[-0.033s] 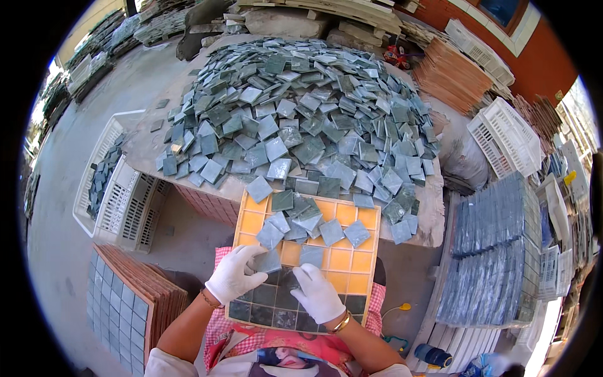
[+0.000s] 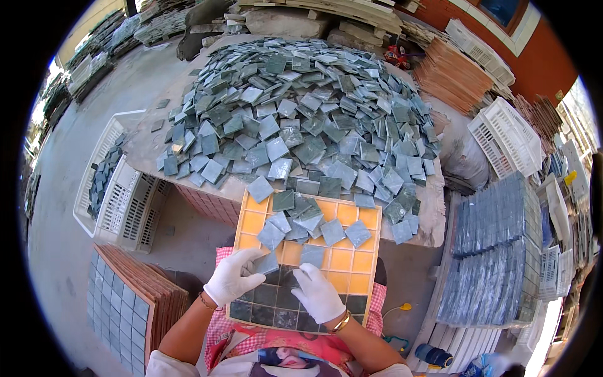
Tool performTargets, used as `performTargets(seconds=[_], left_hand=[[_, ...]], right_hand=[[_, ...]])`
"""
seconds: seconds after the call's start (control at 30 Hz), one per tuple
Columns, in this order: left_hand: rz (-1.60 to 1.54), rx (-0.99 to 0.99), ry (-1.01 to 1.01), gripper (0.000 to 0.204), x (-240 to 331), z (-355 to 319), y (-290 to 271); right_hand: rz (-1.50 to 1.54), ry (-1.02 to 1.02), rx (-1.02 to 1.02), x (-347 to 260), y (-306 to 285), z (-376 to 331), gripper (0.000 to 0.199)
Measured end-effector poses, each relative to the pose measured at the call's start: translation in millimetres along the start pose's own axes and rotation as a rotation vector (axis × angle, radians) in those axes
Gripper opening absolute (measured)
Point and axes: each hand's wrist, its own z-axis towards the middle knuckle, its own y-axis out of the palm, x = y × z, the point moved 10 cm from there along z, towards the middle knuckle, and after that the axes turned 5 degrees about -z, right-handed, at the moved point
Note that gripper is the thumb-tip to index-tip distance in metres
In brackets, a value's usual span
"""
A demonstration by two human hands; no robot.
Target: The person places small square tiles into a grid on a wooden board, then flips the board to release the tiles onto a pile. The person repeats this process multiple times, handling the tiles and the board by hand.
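A shallow yellow grid tray rests across my lap, its near rows filled with dark square stone tiles. My left hand, in a white glove, is closed on a grey-green tile between thumb and fingers, over the tray's left side. My right hand, gloved too, hovers low over the dark tiles, thumb and forefinger apart. Its fingertips are by the near edge of a lighter grey tile; whether they touch it I cannot tell. Several loose tiles lie on the tray's far half.
Beyond the tray, a large heap of tiles covers a table. White crates stand left, above a stack of filled tile panels. At right are wrapped tile stacks, a white crate and a blue spool.
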Motion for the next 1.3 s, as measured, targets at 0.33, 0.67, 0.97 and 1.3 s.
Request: performTargets(seconds=[0.33, 0.67, 0.97, 1.3], left_hand=[[-1.089, -0.033, -0.409, 0.030, -45.0, -30.3, 43.7], [-0.238, -0.027, -0.127, 0.033, -15.6, -15.3, 50.0], [0.246, 0.042, 0.348, 0.027, 30.3, 14.0, 93.4], [0.590, -0.036, 0.253, 0.056, 25.8, 19.3, 113.1]], right_hand=[[-0.084, 0.052, 0.030, 7.6, -23.6, 14.3, 0.038], [-0.240, 0.199, -0.080, 40.2, -41.1, 36.7, 0.052], [-0.020, 0.355, 0.137, 90.7, -89.1, 13.3, 0.022], [-0.174, 0.260, 0.135, 72.1, -68.1, 15.0, 0.048]])
